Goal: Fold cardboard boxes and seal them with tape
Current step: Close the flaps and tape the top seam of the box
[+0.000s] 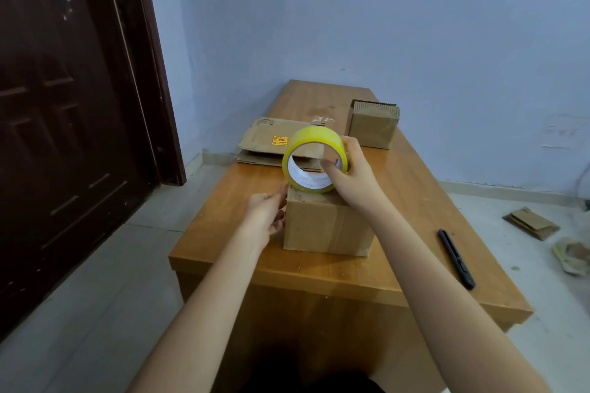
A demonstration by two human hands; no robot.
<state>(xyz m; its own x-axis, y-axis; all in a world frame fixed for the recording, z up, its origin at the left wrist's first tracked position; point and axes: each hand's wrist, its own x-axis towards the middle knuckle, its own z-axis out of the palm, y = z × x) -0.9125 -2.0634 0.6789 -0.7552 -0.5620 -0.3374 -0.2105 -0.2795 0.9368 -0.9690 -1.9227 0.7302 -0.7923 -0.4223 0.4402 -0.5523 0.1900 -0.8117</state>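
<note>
A small closed cardboard box (322,226) stands near the front middle of the wooden table (415,188). My right hand (349,171) grips a yellow tape roll (311,143) held upright on the box's top far edge, thumb inside the core. My left hand (266,212) presses against the box's left side near its top corner, fingers fairly straight. Whether a tape strip runs under those fingers cannot be made out.
Flattened cardboard sheets (271,143) lie at the table's far left edge. A second small box (372,124) stands at the back right. A black utility knife (456,258) lies at the right front. Cardboard scraps (531,223) sit on the floor; a dark door (70,105) is to the left.
</note>
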